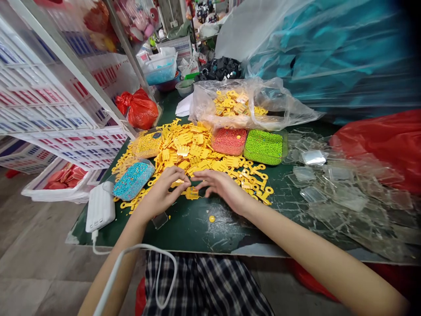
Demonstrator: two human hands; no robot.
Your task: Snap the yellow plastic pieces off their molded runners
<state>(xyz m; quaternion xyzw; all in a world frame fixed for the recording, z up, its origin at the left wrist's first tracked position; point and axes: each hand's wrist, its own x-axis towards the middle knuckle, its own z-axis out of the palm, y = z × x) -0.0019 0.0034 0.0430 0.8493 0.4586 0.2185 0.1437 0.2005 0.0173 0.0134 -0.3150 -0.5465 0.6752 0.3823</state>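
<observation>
From my camera, worn at head height and looking forward and down, I see a dark green tabletop (194, 235), scuffed and scratched, its worn near edge running across the lower part of the frame. My left hand (167, 188) and right hand (223, 186) nearly meet at the centre, fingers partly curled and thumbs a little apart; whether either grips anything I cannot tell. A small yellow plastic piece (192, 193) sits between and just below the fingertips. Behind them spreads a heap of yellow parts (187, 142), with tubs of blue beads (131, 179) and yellow beads (148, 145) to its left, red beads (230, 140) and green beads (264, 145) to its right. One round yellow bit (212, 218) lies nearer the edge. Clear flat pieces (345, 193) are strewn at the right of the frame, beside a red plastic sheet (381, 145). A white power bank (100, 206) with a cable rests at the left corner. At upper left, white crates (55, 87) stand by a metal frame (82, 66); at upper right, teal items (329, 57) bulge under clear plastic. A grey floor (36, 245) shows lower left.
</observation>
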